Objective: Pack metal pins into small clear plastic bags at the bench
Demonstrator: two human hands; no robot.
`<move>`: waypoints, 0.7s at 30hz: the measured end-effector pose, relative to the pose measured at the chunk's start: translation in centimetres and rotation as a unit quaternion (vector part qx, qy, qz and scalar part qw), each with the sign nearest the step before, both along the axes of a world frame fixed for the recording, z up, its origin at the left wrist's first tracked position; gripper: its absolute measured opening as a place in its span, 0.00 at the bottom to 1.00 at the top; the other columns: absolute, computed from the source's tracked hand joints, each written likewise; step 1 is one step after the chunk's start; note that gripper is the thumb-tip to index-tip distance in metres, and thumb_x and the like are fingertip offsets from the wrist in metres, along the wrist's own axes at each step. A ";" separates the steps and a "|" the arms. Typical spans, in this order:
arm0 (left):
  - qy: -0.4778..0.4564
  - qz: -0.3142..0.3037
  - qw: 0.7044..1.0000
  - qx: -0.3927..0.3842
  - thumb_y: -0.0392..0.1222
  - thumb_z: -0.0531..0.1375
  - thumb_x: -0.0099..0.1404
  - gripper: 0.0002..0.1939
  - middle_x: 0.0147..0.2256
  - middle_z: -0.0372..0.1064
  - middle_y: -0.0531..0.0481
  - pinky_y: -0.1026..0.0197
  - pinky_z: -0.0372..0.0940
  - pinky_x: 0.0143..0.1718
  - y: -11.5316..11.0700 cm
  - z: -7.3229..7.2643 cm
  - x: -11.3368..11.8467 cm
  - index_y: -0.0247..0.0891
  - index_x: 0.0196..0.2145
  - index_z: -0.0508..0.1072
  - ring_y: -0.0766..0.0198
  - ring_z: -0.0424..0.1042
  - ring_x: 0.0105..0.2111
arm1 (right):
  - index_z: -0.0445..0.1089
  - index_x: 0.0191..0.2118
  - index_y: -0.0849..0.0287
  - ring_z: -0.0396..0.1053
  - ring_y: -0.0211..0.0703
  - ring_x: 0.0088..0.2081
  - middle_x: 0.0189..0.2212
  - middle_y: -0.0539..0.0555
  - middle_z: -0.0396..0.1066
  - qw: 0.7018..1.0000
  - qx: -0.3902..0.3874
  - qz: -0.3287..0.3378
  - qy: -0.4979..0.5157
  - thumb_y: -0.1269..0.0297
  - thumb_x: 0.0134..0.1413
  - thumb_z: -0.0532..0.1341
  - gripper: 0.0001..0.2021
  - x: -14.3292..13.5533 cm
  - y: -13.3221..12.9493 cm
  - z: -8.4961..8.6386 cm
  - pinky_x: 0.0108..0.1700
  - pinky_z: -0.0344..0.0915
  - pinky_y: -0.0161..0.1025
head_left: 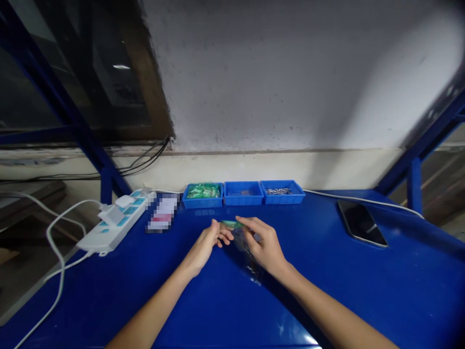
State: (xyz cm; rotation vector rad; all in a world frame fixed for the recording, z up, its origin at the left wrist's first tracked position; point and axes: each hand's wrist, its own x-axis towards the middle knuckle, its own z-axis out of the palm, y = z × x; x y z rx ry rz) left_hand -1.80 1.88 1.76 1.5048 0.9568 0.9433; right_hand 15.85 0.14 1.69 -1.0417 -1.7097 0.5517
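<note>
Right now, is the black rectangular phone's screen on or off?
It looks off: the black rectangular phone lies face up on the glossy blue table, its glass dark.

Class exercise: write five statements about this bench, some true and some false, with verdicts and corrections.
1. Three blue trays stand in a row near the wall. True.
2. The right tray holds green pieces. False: they are in the left tray; the right one holds metallic pieces.
3. The right hand is at some clear plastic. True.
4. The black phone lies beside the power strip. False: it lies across the table, on the right.
5. White plugs sit in the power strip. True.
</note>
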 end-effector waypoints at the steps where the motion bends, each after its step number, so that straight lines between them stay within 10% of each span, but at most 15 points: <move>1: -0.031 -0.005 0.999 -0.044 0.60 0.40 0.67 0.30 0.32 0.70 0.44 0.63 0.60 0.29 0.2 0.0 -0.1 0.34 0.37 0.72 0.64 0.68 0.30 | 0.70 0.49 0.52 0.69 0.44 0.43 0.44 0.56 0.71 0.999 0.037 0.016 -0.033 0.70 0.57 0.52 0.17 0.0 -0.1 -0.2 0.45 0.66 0.41; 8: -0.011 0.085 0.996 0.009 0.50 0.57 0.62 0.15 0.26 0.66 0.53 0.68 0.56 0.26 0.9 0.2 -0.9 0.36 0.38 0.72 0.69 0.63 0.25 | 0.69 0.50 0.53 0.58 0.50 0.54 0.53 0.60 0.54 0.994 0.058 -0.014 -0.095 0.74 0.50 0.55 0.20 -0.6 -0.5 -0.9 0.50 0.64 0.48; 13: 0.118 0.153 0.962 0.192 0.45 0.57 0.63 0.11 0.35 0.70 0.49 0.64 0.62 0.34 0.8 0.1 -1.1 0.38 0.40 0.73 0.63 0.68 0.33 | 0.73 0.40 0.59 0.66 0.46 0.41 0.39 0.58 0.65 0.994 -0.109 -0.012 0.016 0.57 0.57 0.54 0.15 -0.7 -0.1 0.0 0.43 0.64 0.44; 17: 0.202 0.085 0.920 0.325 0.39 0.55 0.64 0.11 0.43 0.68 0.47 0.61 0.64 0.40 -0.1 0.1 -0.6 0.42 0.44 0.72 0.61 0.68 0.42 | 0.72 0.33 0.63 0.65 0.38 0.27 0.27 0.53 0.68 0.940 -0.282 0.029 0.191 0.50 0.56 0.53 0.20 -1.0 -0.1 1.0 0.29 0.60 0.35; 21: 0.227 0.016 0.908 0.351 0.38 0.56 0.63 0.15 0.49 0.64 0.45 0.58 0.63 0.46 -0.6 0.3 -0.3 0.43 0.48 0.69 0.58 0.65 0.48 | 0.71 0.39 0.63 0.66 0.37 0.27 0.26 0.52 0.71 0.934 -0.256 0.025 0.249 0.60 0.49 0.59 0.13 -0.8 0.1 1.1 0.27 0.59 0.32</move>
